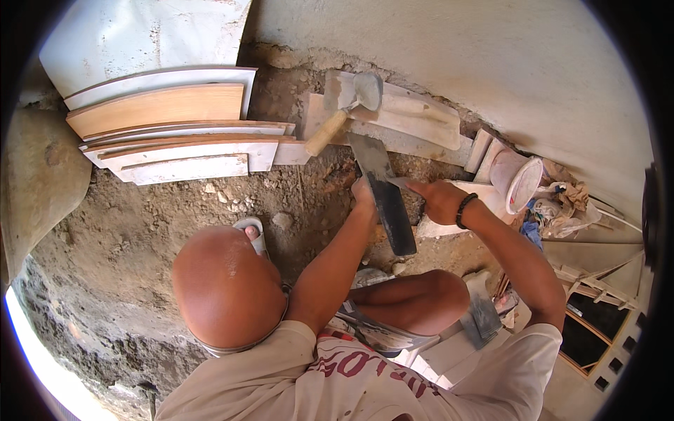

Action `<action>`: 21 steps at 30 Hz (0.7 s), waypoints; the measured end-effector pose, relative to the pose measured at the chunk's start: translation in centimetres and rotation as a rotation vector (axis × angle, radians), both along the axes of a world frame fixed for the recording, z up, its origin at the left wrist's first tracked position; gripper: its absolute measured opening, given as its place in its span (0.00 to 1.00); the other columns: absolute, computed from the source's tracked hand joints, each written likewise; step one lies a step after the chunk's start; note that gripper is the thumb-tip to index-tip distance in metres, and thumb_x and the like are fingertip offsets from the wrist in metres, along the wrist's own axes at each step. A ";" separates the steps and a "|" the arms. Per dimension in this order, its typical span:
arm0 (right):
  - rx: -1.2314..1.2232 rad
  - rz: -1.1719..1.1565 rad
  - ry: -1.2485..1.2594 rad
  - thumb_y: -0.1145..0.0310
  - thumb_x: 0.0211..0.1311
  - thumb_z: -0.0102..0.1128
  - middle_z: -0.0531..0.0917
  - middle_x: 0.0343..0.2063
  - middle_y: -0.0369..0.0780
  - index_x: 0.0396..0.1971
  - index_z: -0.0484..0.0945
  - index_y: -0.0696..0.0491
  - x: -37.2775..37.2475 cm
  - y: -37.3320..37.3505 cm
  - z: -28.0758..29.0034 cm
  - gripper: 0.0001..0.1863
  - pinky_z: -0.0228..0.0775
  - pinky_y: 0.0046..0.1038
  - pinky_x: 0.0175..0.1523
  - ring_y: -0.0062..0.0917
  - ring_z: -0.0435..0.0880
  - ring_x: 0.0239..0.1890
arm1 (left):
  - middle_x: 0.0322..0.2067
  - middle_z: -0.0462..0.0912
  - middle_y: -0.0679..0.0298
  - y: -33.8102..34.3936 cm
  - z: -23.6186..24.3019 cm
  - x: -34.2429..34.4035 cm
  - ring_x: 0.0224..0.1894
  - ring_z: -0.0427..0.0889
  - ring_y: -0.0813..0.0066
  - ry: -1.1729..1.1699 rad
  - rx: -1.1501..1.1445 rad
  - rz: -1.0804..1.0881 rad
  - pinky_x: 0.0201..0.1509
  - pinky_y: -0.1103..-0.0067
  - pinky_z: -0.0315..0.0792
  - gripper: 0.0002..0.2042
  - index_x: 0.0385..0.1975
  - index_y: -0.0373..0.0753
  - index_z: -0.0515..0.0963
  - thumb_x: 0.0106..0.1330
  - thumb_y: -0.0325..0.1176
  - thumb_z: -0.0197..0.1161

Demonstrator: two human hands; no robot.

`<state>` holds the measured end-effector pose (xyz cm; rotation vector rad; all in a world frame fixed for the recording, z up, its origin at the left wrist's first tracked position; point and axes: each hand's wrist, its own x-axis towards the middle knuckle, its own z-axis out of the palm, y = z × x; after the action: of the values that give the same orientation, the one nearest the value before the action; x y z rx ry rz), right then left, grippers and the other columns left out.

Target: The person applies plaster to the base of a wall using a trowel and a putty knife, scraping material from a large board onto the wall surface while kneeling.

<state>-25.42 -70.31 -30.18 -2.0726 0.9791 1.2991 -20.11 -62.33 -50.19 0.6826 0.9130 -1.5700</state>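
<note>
My left hand (363,194) is closed at the left edge of a long black plastering float (393,214). Grey mortar coats the upper part of the float, whose handle is hidden. My right hand (444,201), with a dark beaded bracelet at the wrist, is closed on a small scraper (399,182). Its index finger reaches toward the pale blade, which touches or nearly touches the float's right edge. Just beyond, a trowel (368,91) with a wooden handle lies across mortar-smeared boards, apart from both hands.
Several stacked panels (161,112) stand at the far left. A white bucket (525,184) lies tipped near the wall (491,42), beside crumpled rubbish (562,207). Flat grey tools (483,314) lie right of my bent knee (446,291). Rough soil (133,245) with loose stones covers the ground.
</note>
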 end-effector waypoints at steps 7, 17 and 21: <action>-0.040 -0.034 0.027 0.79 0.52 0.49 0.81 0.28 0.57 0.69 0.52 0.46 1.5 0.3 -1.0 0.40 0.72 0.47 0.41 0.52 0.81 0.33 | 0.27 0.80 0.59 0.1 0.4 0.9 0.23 0.81 0.68 0.015 0.003 -0.002 0.26 0.71 0.75 0.11 0.34 0.31 0.79 0.61 0.34 0.64; 0.050 -0.022 0.166 0.78 0.53 0.49 0.81 0.40 0.57 0.67 0.60 0.51 3.0 -2.4 -0.6 0.36 0.74 0.43 0.50 0.46 0.82 0.43 | 0.28 0.81 0.58 -0.1 -1.2 0.0 0.24 0.80 0.68 -0.004 0.073 -0.035 0.27 0.72 0.73 0.10 0.34 0.29 0.78 0.62 0.32 0.61; 0.065 -0.008 0.206 0.77 0.54 0.47 0.81 0.41 0.58 0.69 0.55 0.50 3.2 -2.1 -2.5 0.37 0.74 0.42 0.50 0.46 0.82 0.42 | 0.29 0.81 0.56 1.3 -6.9 -1.3 0.25 0.81 0.67 -0.053 -0.032 0.098 0.27 0.71 0.73 0.10 0.35 0.27 0.76 0.63 0.30 0.60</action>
<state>-22.22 -72.45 -32.64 -1.9127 1.0153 1.5428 -21.45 -61.01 -57.10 0.6442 0.8678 -1.4697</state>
